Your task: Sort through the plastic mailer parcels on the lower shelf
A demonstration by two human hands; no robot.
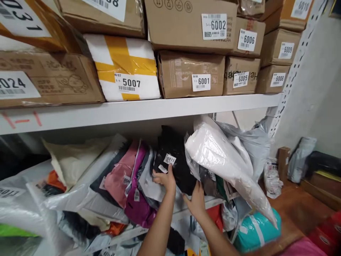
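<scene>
Lower shelf, packed row of soft mail bags. A black plastic mailer bag bearing a white sticker numbered 6011 is being gripped at its left edge by the left hand; the fingers are being curled onto the bag's edge, grip clamped on it. The bag is standing upright in the row, between a grey-white plastic mailer on its left and a large translucent white plastic bag on its right.

The right hand is being pressed against the bottom of the black bag, just below and right of the left hand, fingers spread and apart, nothing being enclosed by them. It is also touching a dark packet with a small white label just beside.

Further left in the row, a magenta plastic mailer and a pink plastic mailer are being leaned against each other.

Above, a white metal shelf board is being loaded with brown cardboard boxes; one is labelled 6001, and a white parcel wrapped in yellow tape is labelled 5007.

A teal plastic parcel is lying low to the right, near the wooden floor.
</scene>
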